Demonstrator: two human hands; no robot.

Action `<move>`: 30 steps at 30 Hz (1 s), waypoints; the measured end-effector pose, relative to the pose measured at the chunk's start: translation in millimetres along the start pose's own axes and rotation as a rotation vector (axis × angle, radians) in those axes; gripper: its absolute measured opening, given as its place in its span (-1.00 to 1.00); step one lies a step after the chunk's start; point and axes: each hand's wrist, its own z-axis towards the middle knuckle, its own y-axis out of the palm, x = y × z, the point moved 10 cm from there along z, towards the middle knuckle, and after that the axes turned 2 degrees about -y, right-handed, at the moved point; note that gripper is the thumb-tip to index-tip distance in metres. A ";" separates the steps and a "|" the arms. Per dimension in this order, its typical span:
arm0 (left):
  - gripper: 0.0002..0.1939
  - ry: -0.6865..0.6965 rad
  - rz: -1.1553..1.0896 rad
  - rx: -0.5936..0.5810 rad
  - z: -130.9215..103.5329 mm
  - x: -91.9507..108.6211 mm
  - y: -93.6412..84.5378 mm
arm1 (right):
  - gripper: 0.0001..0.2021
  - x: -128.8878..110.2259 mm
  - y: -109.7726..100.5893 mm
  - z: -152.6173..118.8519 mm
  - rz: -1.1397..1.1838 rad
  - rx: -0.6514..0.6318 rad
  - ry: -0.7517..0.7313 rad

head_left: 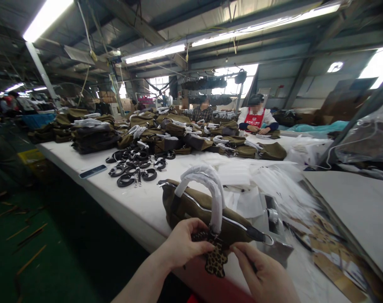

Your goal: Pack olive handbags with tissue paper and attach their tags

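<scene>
An olive-green handbag [191, 208] lies on the white table [137, 206] in front of me, its handle [207, 185] wrapped in white foam sheet and its zipper running along the top. A leopard-print charm [215, 261] hangs at the bag's near side. My left hand [185, 244] pinches the top of the charm against the bag. My right hand [263, 273] grips the charm's fastening from the right, just below the zipper's metal ring [268, 240].
Coiled black straps [136, 166] and a phone [93, 171] lie farther along the table. Stacks of olive bags [178, 130] fill the far end, where two seated people [256, 115] work. White wrapping sheets [251, 181] and printed cards [330, 248] lie to my right.
</scene>
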 end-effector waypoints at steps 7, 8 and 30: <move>-0.64 0.024 0.019 -0.024 2.0 -3.7 -0.1 | -0.52 4.9 4.4 -0.3 -0.019 -0.042 0.031; -0.64 0.025 0.010 -0.027 2.2 -3.9 0.4 | -0.51 3.9 5.5 0.5 -0.027 -0.054 0.038; -0.75 0.152 0.081 0.029 -3.8 9.5 -0.9 | -0.58 -23.0 14.8 8.6 0.275 0.069 -0.006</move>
